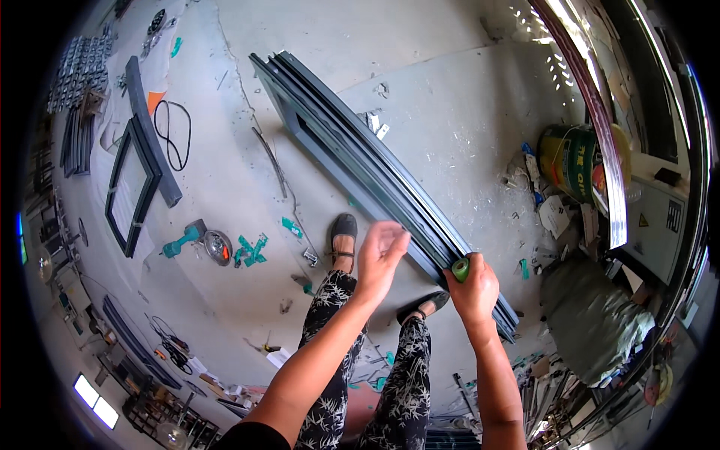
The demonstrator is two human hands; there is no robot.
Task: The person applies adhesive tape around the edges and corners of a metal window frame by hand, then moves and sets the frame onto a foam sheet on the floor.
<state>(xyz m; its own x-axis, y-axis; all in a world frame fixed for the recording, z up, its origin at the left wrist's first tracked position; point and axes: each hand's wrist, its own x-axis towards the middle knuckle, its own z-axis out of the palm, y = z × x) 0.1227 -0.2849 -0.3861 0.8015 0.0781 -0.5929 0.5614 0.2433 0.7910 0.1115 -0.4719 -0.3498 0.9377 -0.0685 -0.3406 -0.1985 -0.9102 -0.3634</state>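
Note:
A long stack of dark grey metal window frames [352,161] runs diagonally across the floor from upper left to lower right. At its lower right end, my right hand [477,291] is closed around a small green tape roll [460,270], pressed close against the top of the frames. My left hand [379,259] is beside the stack's near edge, fingers curled toward the thumb. Whatever is between those fingertips, if anything, is too small to make out. My shoes [343,228] stand on the near side of the stack.
At left a smaller dark frame [133,187] leans by a grey profile [146,124]; a teal power tool [182,238] and a round metal bowl [218,247] lie nearby. Green tape scraps [251,251] litter the floor. A large bucket [574,161] stands at right near a grey cabinet [654,225].

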